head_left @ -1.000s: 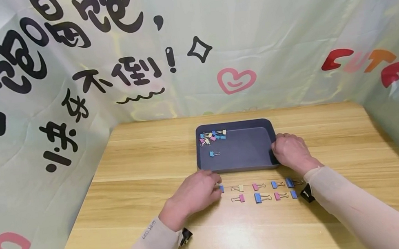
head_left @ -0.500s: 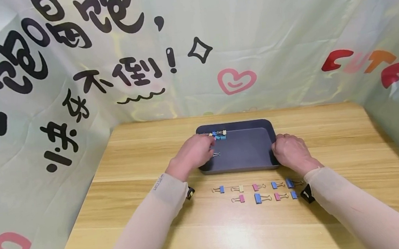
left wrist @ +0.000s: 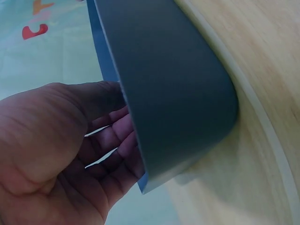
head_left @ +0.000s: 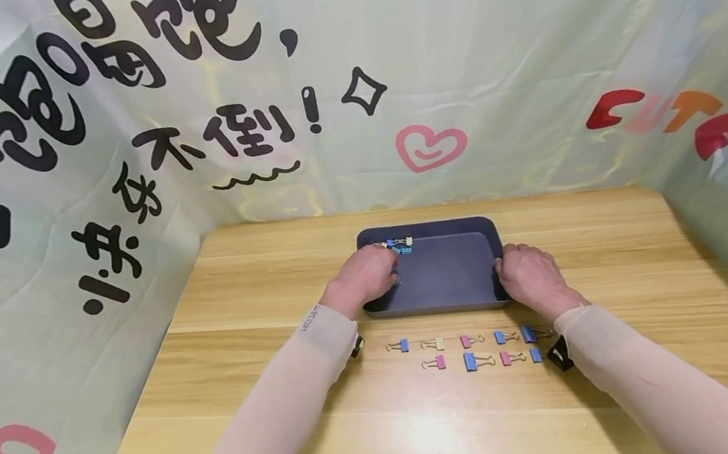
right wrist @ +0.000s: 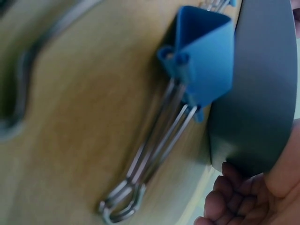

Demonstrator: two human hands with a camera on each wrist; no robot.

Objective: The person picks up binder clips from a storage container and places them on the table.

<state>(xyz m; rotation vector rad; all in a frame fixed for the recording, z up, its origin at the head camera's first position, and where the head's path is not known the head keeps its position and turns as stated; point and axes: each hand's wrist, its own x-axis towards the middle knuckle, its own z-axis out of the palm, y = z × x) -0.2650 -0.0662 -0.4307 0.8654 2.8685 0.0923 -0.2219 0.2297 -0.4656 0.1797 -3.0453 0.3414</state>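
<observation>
A dark grey tray (head_left: 450,273) lies on the table, with several small binder clips (head_left: 406,250) in its far left corner. My left hand (head_left: 364,278) reaches over the tray's left side and covers some of those clips. In the left wrist view the tray wall (left wrist: 173,93) hides my fingertips, so whether they pinch a clip is not visible. My right hand (head_left: 531,275) holds the tray's right wall near the front corner. Close to the right wrist camera, a blue binder clip (right wrist: 208,65) lies beside the tray wall.
In front of the tray, two rows of binder clips lie on the wooden table (head_left: 278,416), among them a yellow clip (head_left: 439,343), a pink clip (head_left: 441,362) and a large blue clip (head_left: 470,362). A printed curtain (head_left: 493,55) encloses the back and sides.
My left hand has moved from the blue clip at the left end of the back row up into the tray, then slightly right. That clip stays on the table. My right hand keeps its place.
</observation>
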